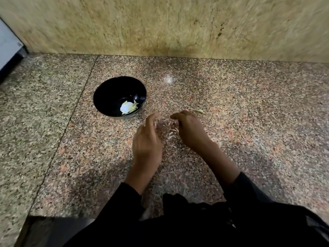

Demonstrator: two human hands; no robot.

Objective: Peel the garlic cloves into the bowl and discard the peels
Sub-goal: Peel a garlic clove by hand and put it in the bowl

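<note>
Hands (165, 132) flank what seem blurred garlic peels (171, 133), bowl (106, 93) beyond.

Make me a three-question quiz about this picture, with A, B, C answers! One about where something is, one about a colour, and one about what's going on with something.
1. Where is the bowl compared with the hands?
A. Beyond the left hand, to its left
B. Between the hands
C. Right of the right hand

2. What colour is the bowl?
A. White
B. Black
C. Red

3. What is in the bowl?
A. Nothing
B. Water
C. Pale garlic pieces

Answers: 1 A, it sits up and left of the left hand on the counter. 2 B, its rim and inside are black. 3 C, pale bits lie at its bottom.
</note>
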